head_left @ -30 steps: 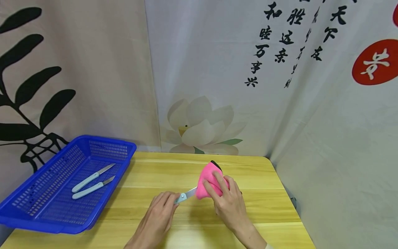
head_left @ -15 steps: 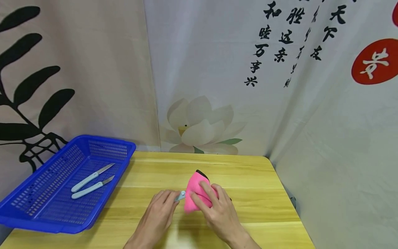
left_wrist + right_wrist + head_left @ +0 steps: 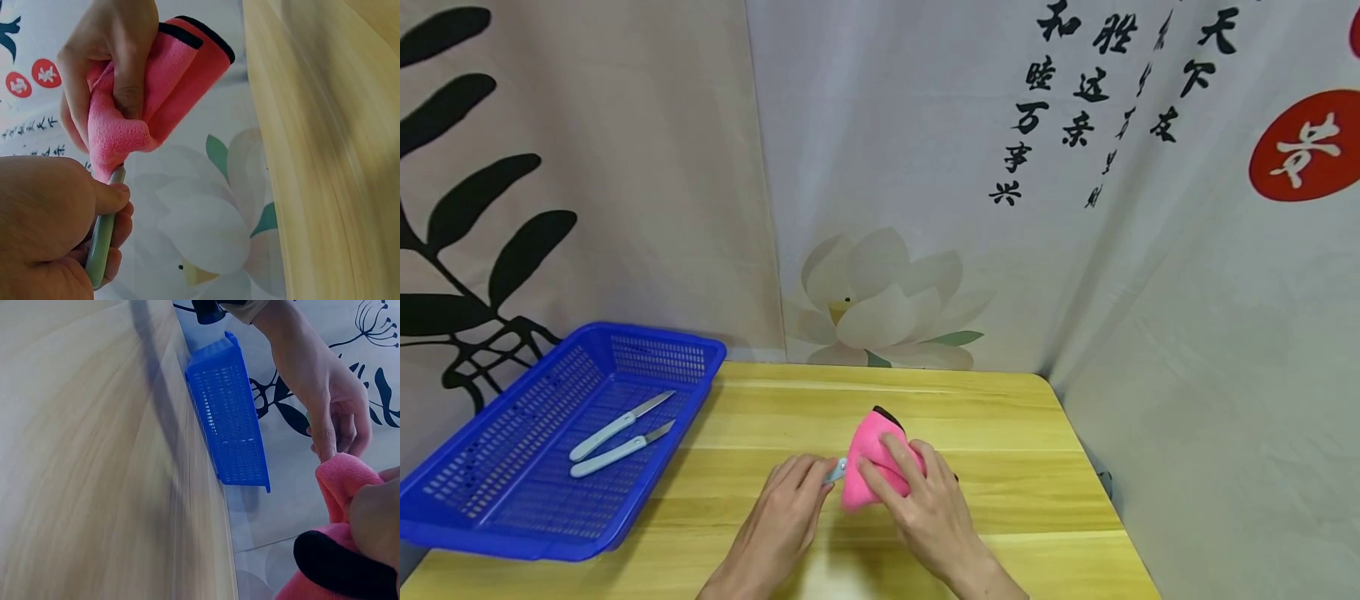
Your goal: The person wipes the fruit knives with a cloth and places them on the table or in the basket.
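My left hand [image 3: 778, 512] grips the pale blue handle of a small knife [image 3: 837, 470] above the table. In the left wrist view the thumb lies along the handle [image 3: 100, 247]. My right hand [image 3: 928, 508] holds a pink cloth [image 3: 867, 450] with black edging, folded over the knife's blade. The blade is hidden inside the cloth. The right wrist view has the cloth [image 3: 342, 478] bunched in the right hand's fingers, right up against the left hand [image 3: 337, 403].
A blue plastic basket [image 3: 587, 333] stands at the left of the wooden table [image 3: 1000, 433]. Inside it lie two more knives with pale handles, an upper knife [image 3: 606, 435] and a lower knife [image 3: 613, 458]. A printed curtain [image 3: 880, 150] hangs behind the table.
A second ago part of the blade showed. My right hand moved the cloth left and slightly down the blade to the handle, covering the blade; the last half second shows almost no movement.
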A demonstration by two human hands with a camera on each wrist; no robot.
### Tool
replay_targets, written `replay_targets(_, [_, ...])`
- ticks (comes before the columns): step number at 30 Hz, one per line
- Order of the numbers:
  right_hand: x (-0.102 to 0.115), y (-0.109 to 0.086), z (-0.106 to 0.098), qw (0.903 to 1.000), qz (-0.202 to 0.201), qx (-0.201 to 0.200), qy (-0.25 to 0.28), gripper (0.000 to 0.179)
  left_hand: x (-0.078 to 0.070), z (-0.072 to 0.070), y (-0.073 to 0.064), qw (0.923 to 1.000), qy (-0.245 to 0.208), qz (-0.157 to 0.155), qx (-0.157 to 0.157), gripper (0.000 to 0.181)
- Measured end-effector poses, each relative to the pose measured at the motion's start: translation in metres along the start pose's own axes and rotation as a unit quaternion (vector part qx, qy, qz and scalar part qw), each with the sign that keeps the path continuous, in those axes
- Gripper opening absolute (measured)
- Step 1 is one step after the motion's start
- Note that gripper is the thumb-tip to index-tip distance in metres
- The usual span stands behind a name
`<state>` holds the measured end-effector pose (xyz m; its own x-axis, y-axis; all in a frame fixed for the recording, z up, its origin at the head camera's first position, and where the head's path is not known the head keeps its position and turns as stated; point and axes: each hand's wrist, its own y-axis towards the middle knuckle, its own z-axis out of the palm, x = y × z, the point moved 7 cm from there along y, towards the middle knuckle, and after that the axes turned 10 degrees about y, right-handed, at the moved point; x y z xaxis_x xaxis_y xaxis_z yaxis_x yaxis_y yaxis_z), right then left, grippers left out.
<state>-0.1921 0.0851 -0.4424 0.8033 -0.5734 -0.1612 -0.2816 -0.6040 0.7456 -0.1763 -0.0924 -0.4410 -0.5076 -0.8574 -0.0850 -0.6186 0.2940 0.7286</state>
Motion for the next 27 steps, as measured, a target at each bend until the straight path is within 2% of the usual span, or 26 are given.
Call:
replay_targets(4, [-0.006,-0.003,-0.001,0.9999,0.011,0.006,0.0,0.062,0.001,-0.001,-0.002,1.0,0.001,0.004,-0.003,0.026])
replay_targets(7, [-0.011,-0.005,-0.001,0.9998,0.019,0.008,-0.003,0.057,0.002,-0.002,-0.003,1.0,0.004,0.003,0.002,0.017])
replay_targets(10, [-0.018,-0.006,-0.001,0.9996,0.027,0.008,-0.005,0.051,0.003,-0.003,-0.003,0.9999,0.008,0.001,0.009,0.03])
replay_targets(13, [-0.024,-0.007,-0.004,0.9994,0.035,0.005,-0.007,0.047,0.003,-0.003,-0.003,0.9999,0.011,0.0,0.011,0.035])
replay_targets(16, [-0.03,-0.009,-0.007,0.999,0.044,0.003,-0.007,0.048,0.004,-0.004,-0.004,0.9999,0.008,-0.001,0.01,0.019])
replay_targets(19, [-0.038,-0.009,-0.011,0.9983,0.058,0.003,0.0,0.048,0.006,-0.007,-0.007,0.9999,-0.004,-0.007,0.009,0.022])
replay_targets(22, [-0.047,-0.011,-0.016,0.9967,0.08,-0.001,0.01,0.065,0.01,-0.009,-0.009,0.9986,-0.038,-0.035,0.012,0.018])
replay_targets(24, [-0.053,-0.011,-0.021,0.995,0.098,-0.008,0.018,0.071,0.013,-0.009,-0.01,0.994,-0.088,-0.064,0.015,0.031])
replay_targets(26, [-0.058,-0.012,-0.024,0.9929,0.114,-0.02,0.03,0.07,0.017,-0.007,-0.012,0.9824,-0.15,-0.107,0.03,0.037])
replay_targets(27, [-0.059,-0.013,-0.026,0.9918,0.12,-0.027,0.036,0.068,0.019,-0.006,-0.013,0.9733,-0.185,-0.13,0.039,0.035])
